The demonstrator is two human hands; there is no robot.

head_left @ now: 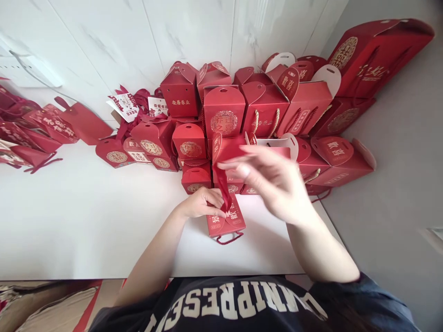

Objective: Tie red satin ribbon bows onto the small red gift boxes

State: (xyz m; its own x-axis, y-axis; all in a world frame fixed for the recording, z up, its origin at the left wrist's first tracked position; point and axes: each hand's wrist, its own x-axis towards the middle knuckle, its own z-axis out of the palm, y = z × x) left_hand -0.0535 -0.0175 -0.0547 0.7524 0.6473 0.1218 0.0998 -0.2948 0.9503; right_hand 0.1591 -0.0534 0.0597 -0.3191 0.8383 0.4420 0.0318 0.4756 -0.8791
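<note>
A small red gift box with gold print and a dark red cord handle stands on the white table in front of me. From its closed top flaps a dark red ribbon runs upward. My left hand rests at the top of the box, its thumb and curled fingers pinched at the ribbon's base. Above and to the right is my right hand, smeared by motion, with the ribbon's upper end between its thumb and fingers.
Stacked red gift boxes line the wall behind. Larger red boxes stack up at the right. At the far left lie red bags, with ribbons and white tags nearer the middle. Open cardboard sits below the white table.
</note>
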